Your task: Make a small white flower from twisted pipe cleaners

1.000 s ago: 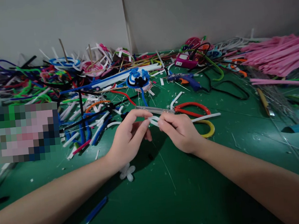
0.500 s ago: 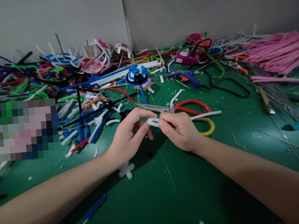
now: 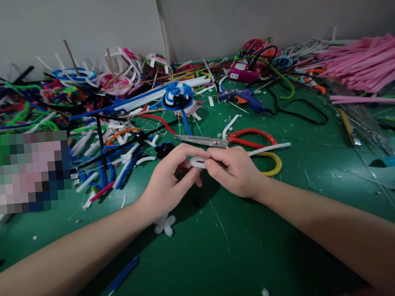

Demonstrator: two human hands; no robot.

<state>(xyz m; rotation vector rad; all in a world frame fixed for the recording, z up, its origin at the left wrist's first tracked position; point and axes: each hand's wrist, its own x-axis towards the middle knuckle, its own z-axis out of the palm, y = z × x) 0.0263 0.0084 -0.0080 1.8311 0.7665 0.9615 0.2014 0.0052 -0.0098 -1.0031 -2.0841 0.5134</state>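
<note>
Between my two hands is a white pipe cleaner (image 3: pixel 198 162), bent into a small loop. My left hand (image 3: pixel 170 178) pinches the loop's left side between thumb and fingers. On the other side, my right hand (image 3: pixel 234 170) is closed on the loop's right end, and a straight white tail sticks out past its knuckles. Scissors (image 3: pixel 203 140) with one red and one yellow handle lie just beyond my hands. A white flower-like shape (image 3: pixel 165 225) rests on the table under my left wrist.
Across the green table (image 3: pixel 208 267) lie a glue gun (image 3: pixel 243 99), a blue-and-white pipe-cleaner piece (image 3: pixel 178 96), a pink bundle (image 3: pixel 366 64) and a purple power strip (image 3: pixel 244 71). Cut pipe-cleaner pieces (image 3: pixel 126 165) crowd the left. A blue pointed tool (image 3: pixel 122 276) lies in front.
The loop has shifted slightly left and reaches further in between my left fingers, and my right fingertips are closer to my left ones. The whole view has shifted a little.
</note>
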